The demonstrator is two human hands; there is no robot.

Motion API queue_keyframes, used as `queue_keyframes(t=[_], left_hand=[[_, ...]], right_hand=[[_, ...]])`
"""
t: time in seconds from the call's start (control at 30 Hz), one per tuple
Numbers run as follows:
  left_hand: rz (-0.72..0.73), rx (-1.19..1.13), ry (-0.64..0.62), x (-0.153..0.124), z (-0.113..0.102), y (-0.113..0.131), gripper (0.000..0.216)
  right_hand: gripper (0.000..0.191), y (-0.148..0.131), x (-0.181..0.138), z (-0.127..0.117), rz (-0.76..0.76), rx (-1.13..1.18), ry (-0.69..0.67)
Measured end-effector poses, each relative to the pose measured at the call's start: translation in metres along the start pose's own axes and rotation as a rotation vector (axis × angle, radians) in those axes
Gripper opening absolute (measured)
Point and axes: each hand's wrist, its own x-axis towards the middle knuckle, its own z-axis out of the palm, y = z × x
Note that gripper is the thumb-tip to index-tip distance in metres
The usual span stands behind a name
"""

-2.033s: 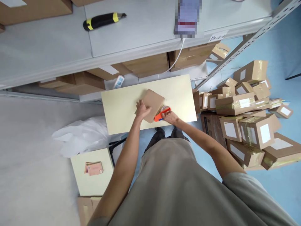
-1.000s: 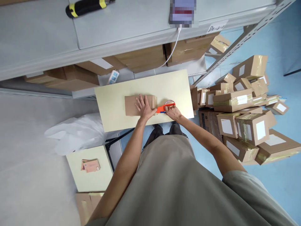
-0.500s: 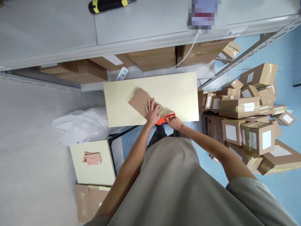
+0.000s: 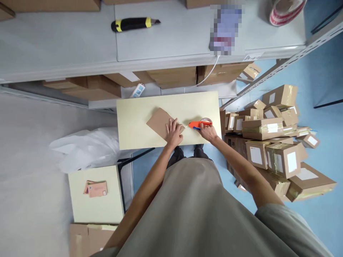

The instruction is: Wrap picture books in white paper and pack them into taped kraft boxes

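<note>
The small cardboard box (image 4: pixel 159 123) lies on the pale table (image 4: pixel 134 123), a little left of the table's middle and turned at an angle to its edges. The left hand (image 4: pixel 174 134) rests palm down over the box's near right part, its fingers spread and gripping nothing, probably to keep so light a thing from sliding. The right hand (image 4: pixel 209 132), on the table's right half, has its fingers curled around an orange tape dispenser (image 4: pixel 194 124); its nose points left at the box, which would suit drawing tape along that side. A pale glint shows between the two, but I cannot tell whether tape joins them.

Just beyond the table's far edge, a white power strip (image 4: pixel 138 90) lies by some large cartons (image 4: pixel 171 77). Above these, on a grey shelf (image 4: pixel 80 46), are a black and yellow knife (image 4: pixel 134 24) and a phone (image 4: pixel 226 30), blurred, with a white cable (image 4: pixel 211 71) attached, likely for charging. Right of the table is a pile of boxes (image 4: pixel 262 127), many with white labels. Left of it are a white plastic bag (image 4: pixel 85 148) and, nearer the person, a side table (image 4: pixel 96 210) bearing pink packets (image 4: pixel 98 189).
</note>
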Motion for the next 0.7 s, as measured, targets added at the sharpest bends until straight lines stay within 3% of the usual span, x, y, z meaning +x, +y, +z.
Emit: queue_keyframes(t=[0.2, 0.7], left_hand=[[0.027, 0.023, 0.019, -0.003, -0.002, 0.001, 0.061], [0.036, 0.034, 0.129, 0.004, 0.005, -0.008, 0.066]], right_hand=[[0.053, -0.042, 0.020, -0.015, 0.019, 0.129, -0.006], [0.044, -0.073, 0.018, -0.034, 0.149, 0.100, 0.040]])
